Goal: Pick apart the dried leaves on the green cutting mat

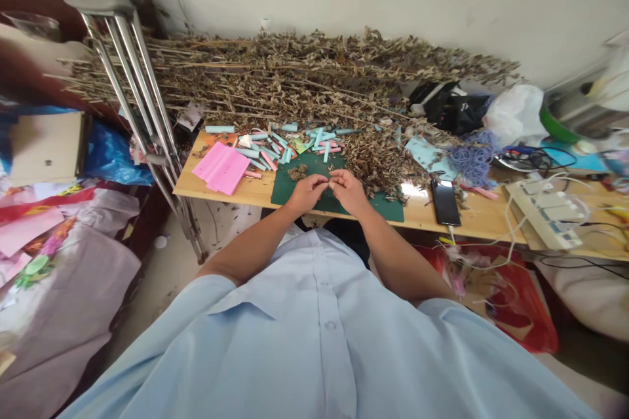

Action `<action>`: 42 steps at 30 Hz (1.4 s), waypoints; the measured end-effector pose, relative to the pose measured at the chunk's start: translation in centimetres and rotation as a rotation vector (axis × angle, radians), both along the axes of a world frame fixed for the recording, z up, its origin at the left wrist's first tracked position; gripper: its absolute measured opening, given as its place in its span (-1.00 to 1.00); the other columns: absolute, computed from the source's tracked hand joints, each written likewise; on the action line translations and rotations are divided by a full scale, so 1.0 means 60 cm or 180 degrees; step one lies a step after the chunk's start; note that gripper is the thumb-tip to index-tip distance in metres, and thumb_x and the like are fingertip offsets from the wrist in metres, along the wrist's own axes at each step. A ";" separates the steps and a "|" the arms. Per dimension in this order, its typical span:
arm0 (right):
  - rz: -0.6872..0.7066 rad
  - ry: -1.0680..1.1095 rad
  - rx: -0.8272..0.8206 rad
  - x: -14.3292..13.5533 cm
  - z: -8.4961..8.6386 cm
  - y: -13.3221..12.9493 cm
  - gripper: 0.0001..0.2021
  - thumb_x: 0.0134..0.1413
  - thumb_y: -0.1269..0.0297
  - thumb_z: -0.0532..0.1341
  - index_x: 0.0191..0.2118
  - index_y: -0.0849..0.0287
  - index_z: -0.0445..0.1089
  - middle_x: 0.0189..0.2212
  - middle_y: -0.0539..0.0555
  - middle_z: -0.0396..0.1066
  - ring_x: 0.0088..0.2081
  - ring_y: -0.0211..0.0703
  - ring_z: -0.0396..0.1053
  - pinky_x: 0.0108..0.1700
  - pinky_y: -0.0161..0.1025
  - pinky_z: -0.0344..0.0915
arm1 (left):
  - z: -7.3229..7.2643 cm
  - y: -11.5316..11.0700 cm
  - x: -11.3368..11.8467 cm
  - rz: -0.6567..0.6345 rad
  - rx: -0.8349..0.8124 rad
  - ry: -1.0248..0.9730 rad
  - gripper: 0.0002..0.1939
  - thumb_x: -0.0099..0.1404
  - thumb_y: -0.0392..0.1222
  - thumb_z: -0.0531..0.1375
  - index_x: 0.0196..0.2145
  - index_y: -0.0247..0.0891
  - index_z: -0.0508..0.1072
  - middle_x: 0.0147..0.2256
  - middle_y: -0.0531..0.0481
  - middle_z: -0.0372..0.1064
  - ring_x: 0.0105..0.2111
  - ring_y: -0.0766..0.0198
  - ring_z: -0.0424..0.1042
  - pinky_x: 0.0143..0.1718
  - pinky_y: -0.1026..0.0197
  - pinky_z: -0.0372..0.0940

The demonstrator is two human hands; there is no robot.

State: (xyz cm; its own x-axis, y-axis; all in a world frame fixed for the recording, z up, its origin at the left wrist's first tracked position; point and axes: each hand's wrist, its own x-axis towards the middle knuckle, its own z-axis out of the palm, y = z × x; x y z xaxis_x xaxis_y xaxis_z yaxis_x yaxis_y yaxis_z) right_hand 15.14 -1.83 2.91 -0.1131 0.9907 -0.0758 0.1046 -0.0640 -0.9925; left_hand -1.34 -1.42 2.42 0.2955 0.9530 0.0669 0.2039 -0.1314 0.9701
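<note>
My left hand (308,192) and my right hand (348,191) meet above the front of a green mat (339,209), fingertips pinched together. Whatever lies between the fingertips is too small to make out. Just beyond my left hand sits a small clump of crumbled dried plant (297,172). A heap of dry brown leaves (373,160) spreads past my right hand. Blue and pink paper rolls (270,147) lie scattered behind the mat, and pink paper sheets (221,168) rest to the left.
Long dried plant stalks (275,72) cover the back along the wall. Metal crutches (142,91) lean at the left end of the wooden table (189,177). To the right are a phone (445,201) on a cable, purple string (474,158) and a power strip (545,213).
</note>
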 end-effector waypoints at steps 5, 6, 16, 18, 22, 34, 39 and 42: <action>-0.0119 -0.0071 0.0086 -0.001 -0.010 0.002 -0.67 -0.01 0.22 0.22 -0.08 0.12 0.29 -0.40 -0.10 0.34 -0.54 -0.38 0.17 -0.50 -0.38 0.16 | 0.000 -0.001 0.001 0.0022 0.0051 0.0120 -0.83 0.32 -0.18 0.12 -0.31 -0.30 0.47 -0.58 0.11 0.30 -0.57 0.39 0.28 -0.45 0.31 0.21; -0.0161 -0.0083 0.0082 -0.002 -0.011 0.003 -0.67 -0.01 0.21 0.22 -0.09 0.12 0.28 -0.39 -0.09 0.34 -0.55 -0.38 0.17 -0.50 -0.38 0.16 | -0.001 -0.001 0.001 0.0024 0.0060 0.0120 -0.83 0.31 -0.18 0.12 -0.32 -0.30 0.46 -0.58 0.11 0.30 -0.57 0.39 0.28 -0.45 0.32 0.20; -0.0370 -0.0479 0.0269 -0.007 0.007 -0.010 -0.66 0.02 0.20 0.21 -0.05 0.11 0.25 -0.33 -0.03 0.42 -0.53 -0.33 0.25 -0.47 -0.33 0.24 | -0.003 0.003 0.001 0.0064 0.0056 0.0255 -0.81 0.32 -0.18 0.10 -0.34 -0.30 0.46 -0.54 0.07 0.35 -0.50 0.37 0.30 -0.39 0.31 0.22; -0.0377 -0.0682 0.0388 -0.009 0.007 -0.012 -0.66 0.02 0.22 0.20 -0.04 0.12 0.27 -0.34 -0.02 0.43 -0.49 -0.31 0.27 -0.40 -0.31 0.27 | -0.002 0.002 0.001 0.0074 0.0072 0.0284 -0.82 0.32 -0.19 0.10 -0.34 -0.30 0.47 -0.54 0.07 0.35 -0.48 0.35 0.31 -0.37 0.31 0.23; -0.0372 -0.0711 0.0407 -0.011 0.006 -0.010 -0.66 0.02 0.21 0.19 -0.05 0.14 0.28 -0.35 -0.01 0.44 -0.46 -0.29 0.29 -0.36 -0.29 0.27 | -0.003 0.002 0.001 0.0076 0.0119 0.0305 -0.83 0.31 -0.21 0.10 -0.32 -0.30 0.48 -0.52 0.06 0.36 -0.46 0.35 0.33 -0.35 0.31 0.24; -0.0406 -0.0538 0.0254 0.018 0.020 -0.022 -0.70 -0.01 0.18 0.24 -0.13 0.15 0.34 -0.33 0.03 0.47 -0.40 -0.23 0.37 -0.33 -0.25 0.33 | -0.007 0.003 -0.002 0.0358 -0.0084 0.0076 -0.83 0.32 -0.18 0.10 -0.32 -0.29 0.45 -0.59 0.10 0.31 -0.59 0.39 0.28 -0.47 0.32 0.20; 0.0546 -0.1162 0.0429 0.032 0.038 -0.070 -0.79 0.06 0.24 0.19 -0.16 0.11 0.40 -0.35 0.01 0.48 -0.43 -0.23 0.36 -0.32 -0.26 0.30 | -0.024 0.006 0.000 0.0482 -0.0191 -0.0146 -0.84 0.29 -0.19 0.12 -0.24 -0.27 0.45 -0.52 0.09 0.35 -0.57 0.40 0.30 -0.48 0.33 0.21; 0.0936 -0.1703 0.0508 0.036 0.036 -0.094 -0.83 0.05 0.33 0.18 -0.20 0.09 0.43 -0.40 -0.03 0.48 -0.49 -0.26 0.32 -0.35 -0.29 0.25 | -0.035 0.010 0.002 0.0515 -0.0273 -0.0266 -0.83 0.27 -0.22 0.14 -0.19 -0.28 0.44 -0.46 0.07 0.38 -0.56 0.41 0.31 -0.49 0.34 0.23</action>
State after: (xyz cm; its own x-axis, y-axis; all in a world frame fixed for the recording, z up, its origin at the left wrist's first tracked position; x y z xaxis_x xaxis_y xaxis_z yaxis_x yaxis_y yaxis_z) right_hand 17.31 -7.46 5.07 -0.3697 0.9277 -0.0510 0.5799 0.1876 -0.7928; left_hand -1.21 -0.83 0.34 0.1349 0.9909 0.0012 0.1341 -0.0194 0.9908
